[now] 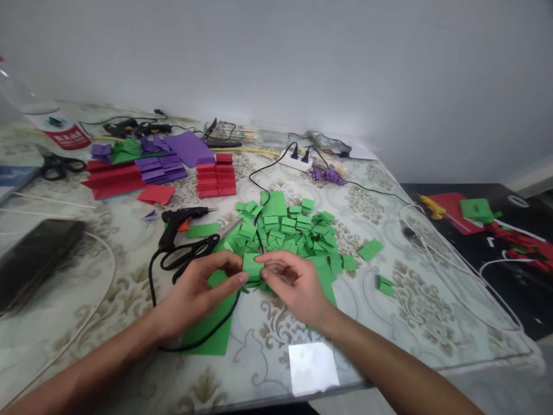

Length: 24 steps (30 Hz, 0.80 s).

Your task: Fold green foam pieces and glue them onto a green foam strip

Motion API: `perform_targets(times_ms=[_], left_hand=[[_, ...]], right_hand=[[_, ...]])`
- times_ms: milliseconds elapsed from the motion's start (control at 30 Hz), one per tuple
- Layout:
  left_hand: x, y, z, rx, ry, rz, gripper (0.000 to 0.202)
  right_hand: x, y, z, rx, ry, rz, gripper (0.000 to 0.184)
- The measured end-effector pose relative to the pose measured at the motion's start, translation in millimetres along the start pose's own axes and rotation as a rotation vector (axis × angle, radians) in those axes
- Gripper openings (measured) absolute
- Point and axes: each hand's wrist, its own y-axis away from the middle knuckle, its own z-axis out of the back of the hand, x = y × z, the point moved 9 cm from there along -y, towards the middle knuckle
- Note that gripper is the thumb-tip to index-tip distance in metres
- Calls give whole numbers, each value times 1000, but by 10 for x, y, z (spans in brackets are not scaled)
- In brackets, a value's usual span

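Between my two hands is a small piece of green paper (252,264) with a crease across it. My left hand (203,288) pinches its left side with thumb and fingers. On the right side, the thumb and fingertips of my right hand (296,282) close on the same piece. Just beyond lies a heap of small folded green papers (287,227). Black-handled scissors (194,249) lie left of the heap, their blades touching it. A black glue gun (179,222) with an orange trigger rests behind the scissors. A larger green sheet (211,328) lies under my left hand.
Folded red papers (216,176) and purple papers (162,167) lie at the back left, near a bottle (60,124). A phone (38,259) lies at left. A white power strip (296,160) with plugged cords sits at the back. Cables trail across the right side.
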Motion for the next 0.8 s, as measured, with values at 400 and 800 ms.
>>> perform_targets(times_ms=[400,800], left_hand=[[67,-2,-64,-36,3,52,27],[215,21,-117,50,19,160,36]], right_hand=[[-126,-1,-31,-31,-105,-108,38],[-267,-25,-82,105,-205,-347,41]])
